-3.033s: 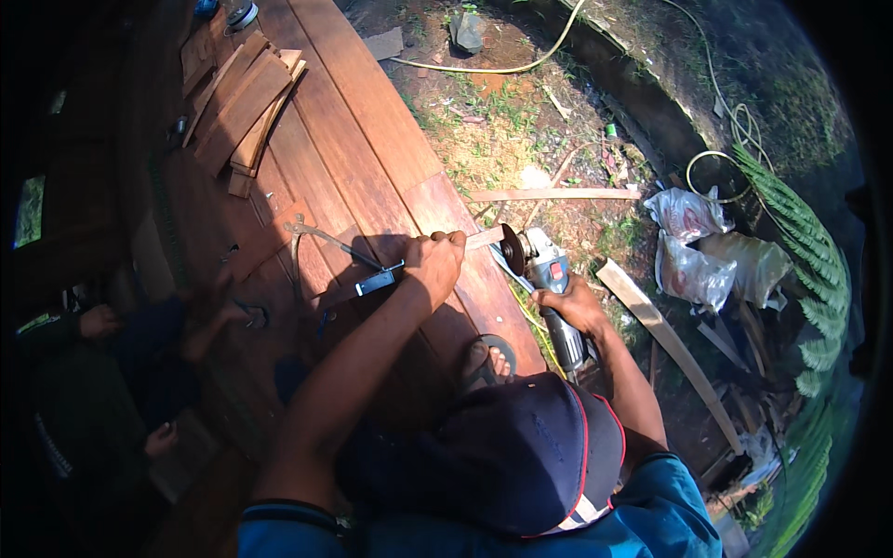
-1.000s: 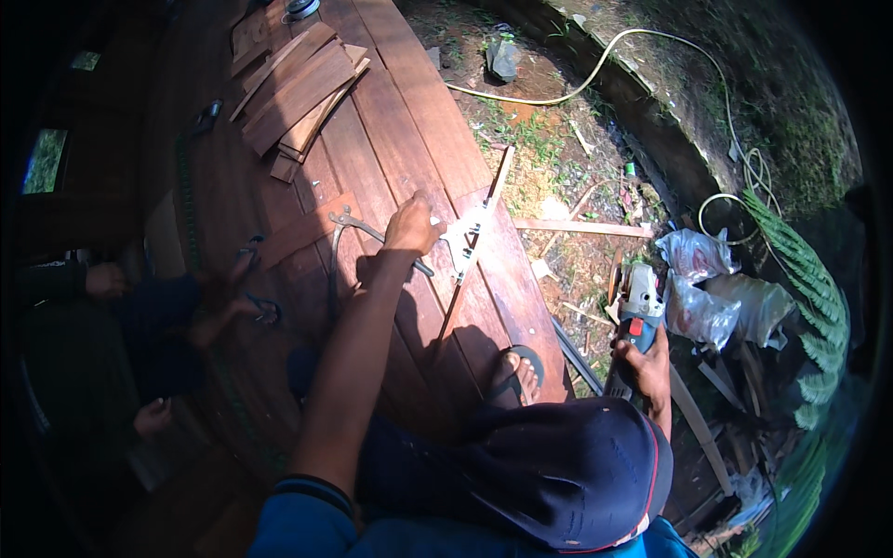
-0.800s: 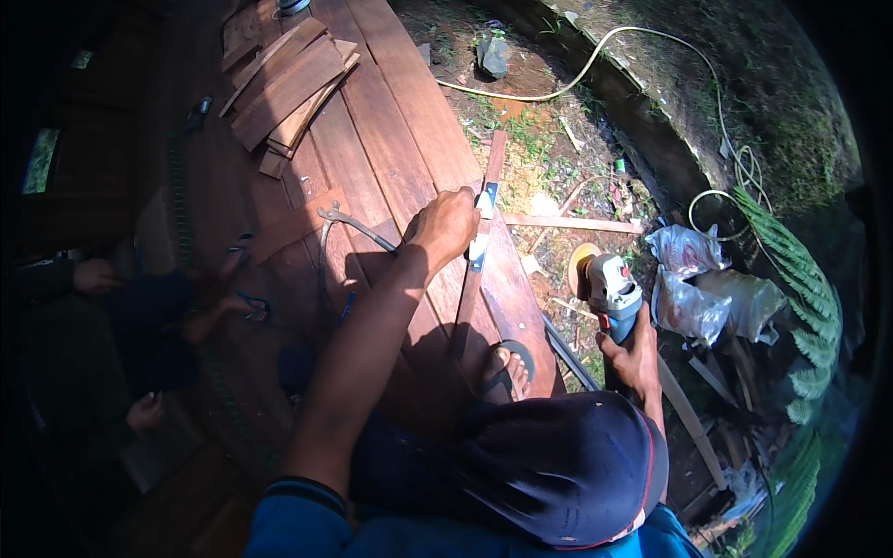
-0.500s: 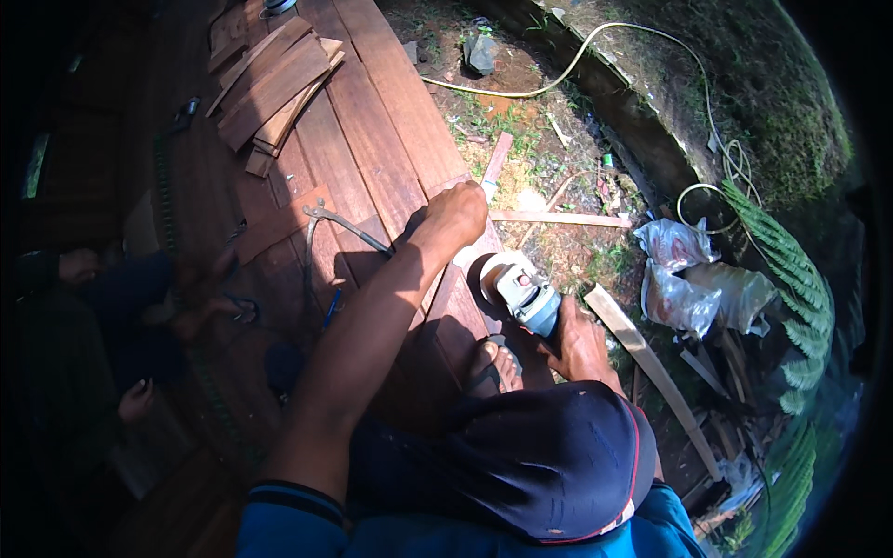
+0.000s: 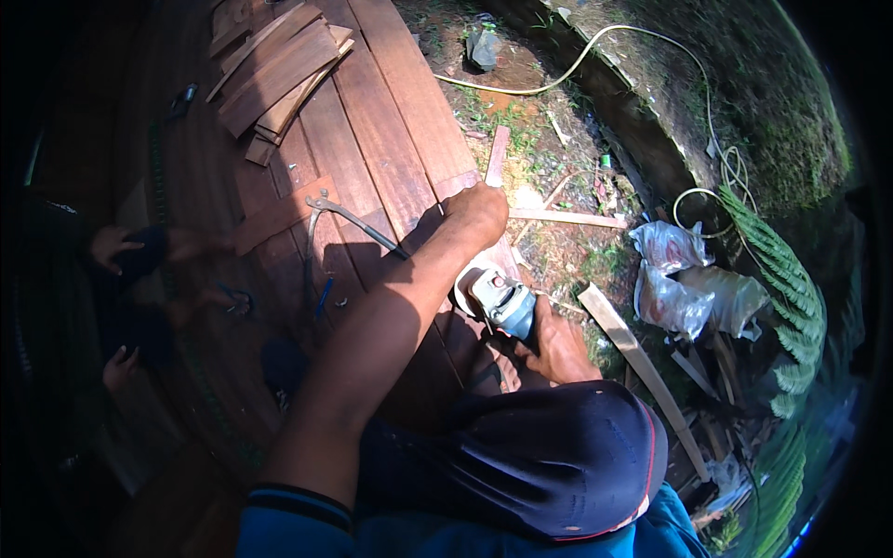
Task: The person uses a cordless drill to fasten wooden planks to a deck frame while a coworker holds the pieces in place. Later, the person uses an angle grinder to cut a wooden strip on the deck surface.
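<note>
My right hand (image 5: 562,346) is wrapped around the body of an angle grinder (image 5: 512,312), which is blue with a pale metal head and guard. Its head sits just below my left hand (image 5: 478,216), close to a reddish wooden board (image 5: 503,259) at the deck's edge. The fingers of my left hand are closed on that board, though the hand itself hides most of the grip. The grinder's disc is largely hidden by the guard. Left of my forearm, a claw hammer or similar metal bar tool (image 5: 358,221) lies on the planks.
Cut boards (image 5: 284,79) are piled on the wooden deck (image 5: 386,112). Off its edge lie wood strips (image 5: 572,219), a long plank (image 5: 642,372), filled plastic bags (image 5: 674,296) and a pale hose or cable (image 5: 595,42). Another person's hand (image 5: 116,246) shows in shadow at left.
The grinder has shifted left, nearer my left hand, and my right hand has moved with it. My left hand appears slightly farther right.
</note>
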The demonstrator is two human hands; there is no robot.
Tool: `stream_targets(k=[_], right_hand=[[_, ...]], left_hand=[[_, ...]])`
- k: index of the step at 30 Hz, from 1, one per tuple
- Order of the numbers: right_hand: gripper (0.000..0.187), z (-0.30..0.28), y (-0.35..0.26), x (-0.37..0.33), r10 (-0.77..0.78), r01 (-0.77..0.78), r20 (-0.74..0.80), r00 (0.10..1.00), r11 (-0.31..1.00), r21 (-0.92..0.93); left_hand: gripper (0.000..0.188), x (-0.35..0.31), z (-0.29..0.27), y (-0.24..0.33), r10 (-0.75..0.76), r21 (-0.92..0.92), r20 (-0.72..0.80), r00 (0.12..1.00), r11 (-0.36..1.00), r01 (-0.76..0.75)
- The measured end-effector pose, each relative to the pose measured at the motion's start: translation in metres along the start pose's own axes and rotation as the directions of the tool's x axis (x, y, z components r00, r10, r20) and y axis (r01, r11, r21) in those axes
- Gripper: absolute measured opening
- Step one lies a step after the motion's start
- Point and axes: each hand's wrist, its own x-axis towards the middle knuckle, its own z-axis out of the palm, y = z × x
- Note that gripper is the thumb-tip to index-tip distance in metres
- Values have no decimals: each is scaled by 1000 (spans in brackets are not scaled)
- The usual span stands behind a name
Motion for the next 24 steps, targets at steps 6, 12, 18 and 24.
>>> stream_targets(k=[6, 12, 18, 24], right_hand=[[71, 7, 1, -6, 18, -17, -16, 1000, 999, 36], [72, 12, 8, -11, 127, -128, 24, 992, 991, 40], [70, 24, 16, -9, 18, -13, -71, 997, 997, 73], [69, 25, 18, -8, -4, 12, -63, 998, 993, 121]], left_hand=[[25, -1, -1, 13, -64, -46, -8, 998, 997, 63], [25, -7, -7, 20, -28, -96, 7, 1000, 995, 28], [28, 0, -7, 15, -68, -181, 119, 991, 980, 89], [29, 7, -4, 17, -96, -178, 125, 987, 977, 118]])
